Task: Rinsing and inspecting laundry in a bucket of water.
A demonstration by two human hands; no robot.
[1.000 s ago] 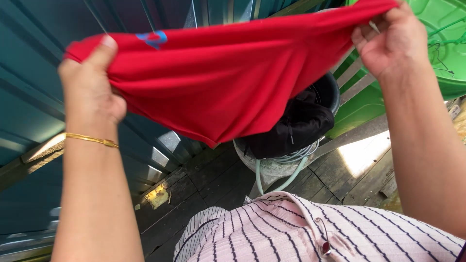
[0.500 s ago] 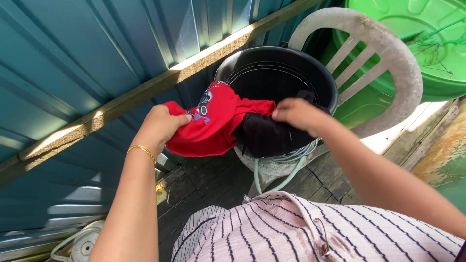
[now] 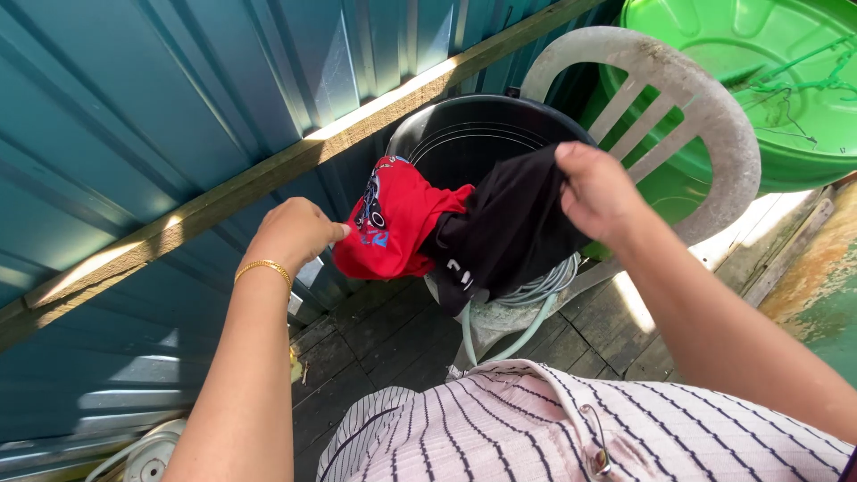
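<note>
Black garment (image 3: 511,228) in right hand (image 3: 596,189) (red shirt (image 3: 393,228) beside).

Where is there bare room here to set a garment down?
The black bucket is open at the back, behind the red shirt and black garment draped over its front rim. Dark floorboards lie bare below the left hand. The right hand crowds the chair.

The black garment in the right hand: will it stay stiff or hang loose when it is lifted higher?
The black garment probably hangs loose: it already droops in folds below the right hand. It seems light, since a pinch at one edge holds it. It may drag the red shirt lying against it.
</note>
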